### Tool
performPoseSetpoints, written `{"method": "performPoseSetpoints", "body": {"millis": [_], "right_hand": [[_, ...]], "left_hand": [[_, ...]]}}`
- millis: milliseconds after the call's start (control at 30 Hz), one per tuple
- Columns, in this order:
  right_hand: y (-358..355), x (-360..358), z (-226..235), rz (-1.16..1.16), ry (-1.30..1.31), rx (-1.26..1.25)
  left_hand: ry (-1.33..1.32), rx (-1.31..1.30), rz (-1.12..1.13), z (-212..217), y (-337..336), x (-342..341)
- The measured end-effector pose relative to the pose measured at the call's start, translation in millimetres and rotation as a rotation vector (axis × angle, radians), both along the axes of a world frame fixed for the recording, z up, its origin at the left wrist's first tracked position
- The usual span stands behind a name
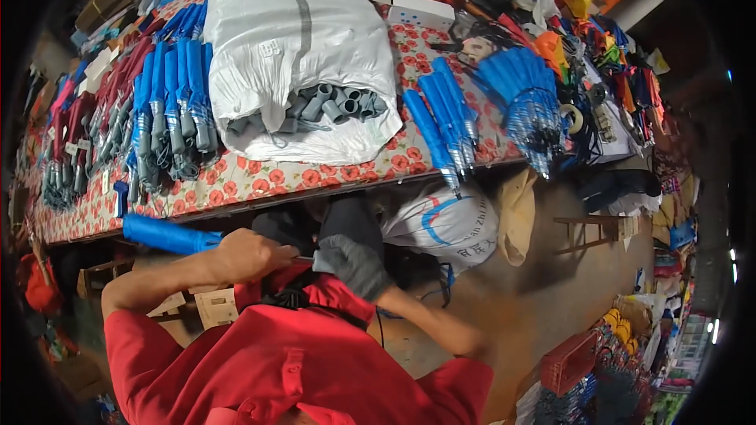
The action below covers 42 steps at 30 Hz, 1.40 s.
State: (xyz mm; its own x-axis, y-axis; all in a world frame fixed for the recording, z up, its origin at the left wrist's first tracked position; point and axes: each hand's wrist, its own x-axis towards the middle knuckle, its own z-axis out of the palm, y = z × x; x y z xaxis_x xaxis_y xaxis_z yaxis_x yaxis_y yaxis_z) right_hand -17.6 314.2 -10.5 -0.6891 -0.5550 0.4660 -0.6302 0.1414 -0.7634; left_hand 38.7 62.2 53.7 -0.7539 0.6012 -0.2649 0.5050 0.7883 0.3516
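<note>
Across my lap lies a folded blue umbrella [169, 236], its canopy pointing left. My left hand [250, 256] is bare and closed around it. A short stretch of metal shaft shows between my hands. My right hand [350, 266], in a grey knitted glove, is closed at the shaft's other end around a grey umbrella handle [320, 260], mostly hidden by the fingers. On the table ahead, a white woven sack [303, 47] lies with its mouth toward me, spilling loose grey handles [335, 106].
The table [268, 181] wears a red-flowered cloth. Left on it are blue umbrellas with grey handles [169, 110] and maroon ones [83, 130]. To the right lie blue umbrellas with bare shafts [445, 114] and a fanned bundle [524, 98]. A wooden stool [587, 232] and red basket [568, 362] stand right.
</note>
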Motion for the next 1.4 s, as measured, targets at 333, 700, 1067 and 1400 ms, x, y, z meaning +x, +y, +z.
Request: {"method": "performPoseSetpoints", "body": {"millis": [333,700,1067,1400], "right_hand": [[10.6,0.7,-70.0,0.147,-0.710,0.154],[0.4,-11.8,-55.1,0.079,-0.083,0.264],[6.0,-3.2,8.7,0.280,0.228,0.053],[-8.7,-20.7,44.0,0.326,0.395,0.398]], "left_hand": [[0.136,0.071,-0.036,2.7,7.3,-6.3],[0.102,0.182,0.034,-9.4,-1.2,-2.6],[-0.103,0.230,0.095,-8.5,-2.1,-2.7],[-0.600,0.734,0.063,-32.1,-33.9,-6.6]]}}
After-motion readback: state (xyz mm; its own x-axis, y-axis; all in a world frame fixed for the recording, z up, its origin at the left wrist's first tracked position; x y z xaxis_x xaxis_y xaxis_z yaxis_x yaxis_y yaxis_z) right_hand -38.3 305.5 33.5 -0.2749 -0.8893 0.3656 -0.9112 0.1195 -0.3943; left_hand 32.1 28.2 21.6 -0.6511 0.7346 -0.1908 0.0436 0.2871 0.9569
